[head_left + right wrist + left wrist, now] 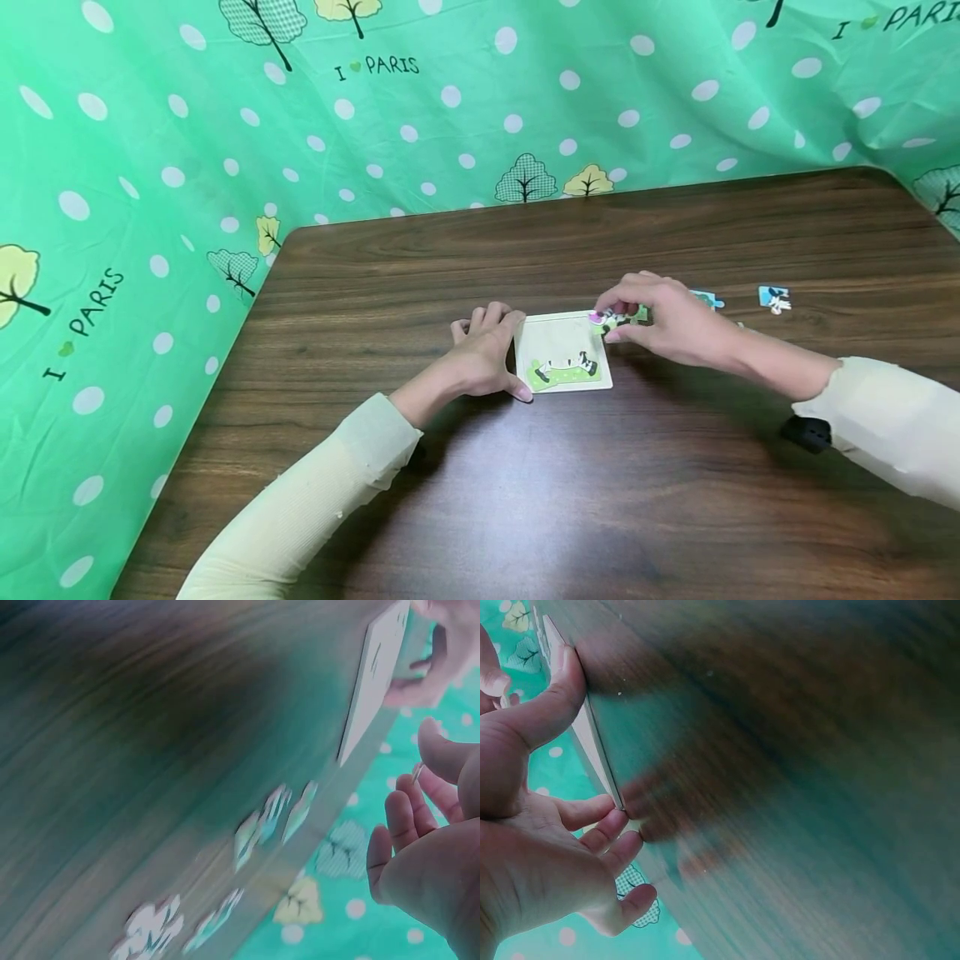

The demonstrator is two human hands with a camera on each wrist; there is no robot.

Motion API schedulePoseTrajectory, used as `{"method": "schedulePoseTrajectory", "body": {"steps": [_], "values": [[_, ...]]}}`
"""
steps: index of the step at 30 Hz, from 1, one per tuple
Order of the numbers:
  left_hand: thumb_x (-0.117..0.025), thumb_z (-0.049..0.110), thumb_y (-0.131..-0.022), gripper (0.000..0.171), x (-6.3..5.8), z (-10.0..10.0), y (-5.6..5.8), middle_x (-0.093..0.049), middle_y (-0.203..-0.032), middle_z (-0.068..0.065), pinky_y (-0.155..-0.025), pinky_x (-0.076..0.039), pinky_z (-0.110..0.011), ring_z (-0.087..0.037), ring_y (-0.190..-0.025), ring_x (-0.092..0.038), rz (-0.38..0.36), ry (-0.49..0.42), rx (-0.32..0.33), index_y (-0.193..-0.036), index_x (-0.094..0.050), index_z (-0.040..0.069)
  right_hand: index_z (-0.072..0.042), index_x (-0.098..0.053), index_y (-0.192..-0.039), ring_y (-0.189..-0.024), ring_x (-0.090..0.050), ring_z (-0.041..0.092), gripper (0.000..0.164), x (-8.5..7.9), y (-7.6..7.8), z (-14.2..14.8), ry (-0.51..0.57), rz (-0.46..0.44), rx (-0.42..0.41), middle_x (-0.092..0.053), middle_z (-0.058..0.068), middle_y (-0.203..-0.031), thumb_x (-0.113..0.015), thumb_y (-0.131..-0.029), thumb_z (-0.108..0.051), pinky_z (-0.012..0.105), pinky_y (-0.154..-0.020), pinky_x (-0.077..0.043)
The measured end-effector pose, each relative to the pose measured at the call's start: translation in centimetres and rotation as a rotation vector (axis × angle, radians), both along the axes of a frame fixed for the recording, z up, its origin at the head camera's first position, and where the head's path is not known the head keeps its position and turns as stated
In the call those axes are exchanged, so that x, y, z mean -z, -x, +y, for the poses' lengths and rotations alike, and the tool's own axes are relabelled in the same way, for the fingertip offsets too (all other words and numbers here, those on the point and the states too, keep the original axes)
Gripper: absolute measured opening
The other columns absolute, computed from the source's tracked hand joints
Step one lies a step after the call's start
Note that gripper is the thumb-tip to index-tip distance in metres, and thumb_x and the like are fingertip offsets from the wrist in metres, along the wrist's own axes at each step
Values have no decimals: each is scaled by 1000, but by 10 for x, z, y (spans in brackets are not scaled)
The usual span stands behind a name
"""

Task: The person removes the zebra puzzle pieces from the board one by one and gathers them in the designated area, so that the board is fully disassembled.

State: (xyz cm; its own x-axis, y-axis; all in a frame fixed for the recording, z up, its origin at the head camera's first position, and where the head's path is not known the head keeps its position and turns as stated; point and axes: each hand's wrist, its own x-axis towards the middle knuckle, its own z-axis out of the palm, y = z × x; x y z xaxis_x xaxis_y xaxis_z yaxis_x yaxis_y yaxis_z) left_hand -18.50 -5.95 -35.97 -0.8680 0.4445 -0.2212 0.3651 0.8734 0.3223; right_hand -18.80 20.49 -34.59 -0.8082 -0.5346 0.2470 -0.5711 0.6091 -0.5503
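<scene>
A white puzzle tray (558, 335) lies flat on the table, with a green piece showing cow legs (564, 377) along its near side. My left hand (483, 358) holds the tray's left side, thumb at the near corner and index finger at the far one. Over the tray's far right corner, my right hand (675, 323) pinches a puzzle piece (606, 320) with pink, black-and-white and green print. In the right wrist view this held piece (418, 773) appears edge-on between thumb and fingers. The right hand partly covers the green print behind it.
Right of the tray lie loose puzzle pieces, among them a blue one (705, 297) and a blue-and-white one (774, 298). Several loose pieces (259, 831) show in the right wrist view. A green dotted curtain (450, 125) hangs behind the dark wooden table (337, 275).
</scene>
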Motion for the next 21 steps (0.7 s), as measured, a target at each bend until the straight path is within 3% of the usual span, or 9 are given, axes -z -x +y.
{"method": "schedulePoseTrajectory", "body": {"steps": [7, 14, 21], "values": [[-89, 45, -55, 106, 1, 0, 0, -34, -140, -3, -101, -20, -52, -24, -122, -30, -7, 8, -5, -143, -37, 17, -16, -71, -102, -78, -49, 12, 37, 3, -3, 44, -21, 59, 116, -57, -7, -84, -83, -70, -2, 21, -66, -39], [-89, 45, -55, 104, 0, -1, 0, -34, -139, -3, -102, -20, -51, -24, -123, -30, -11, 9, -5, -142, -37, 18, -17, -71, -97, -73, -47, 4, 40, 13, -8, 96, -91, 122, 183, -57, -9, -81, -85, -64, 1, 15, -61, -35], [-89, 45, -55, 103, -1, 0, 1, -35, -139, -3, -101, -21, -50, -24, -123, -30, -12, 7, -1, -141, -38, 18, -17, -71, -98, -68, -45, 1, 33, 8, -15, 149, -229, 25, 340, -58, -6, -79, -84, -69, -7, 14, -57, -33]]}}
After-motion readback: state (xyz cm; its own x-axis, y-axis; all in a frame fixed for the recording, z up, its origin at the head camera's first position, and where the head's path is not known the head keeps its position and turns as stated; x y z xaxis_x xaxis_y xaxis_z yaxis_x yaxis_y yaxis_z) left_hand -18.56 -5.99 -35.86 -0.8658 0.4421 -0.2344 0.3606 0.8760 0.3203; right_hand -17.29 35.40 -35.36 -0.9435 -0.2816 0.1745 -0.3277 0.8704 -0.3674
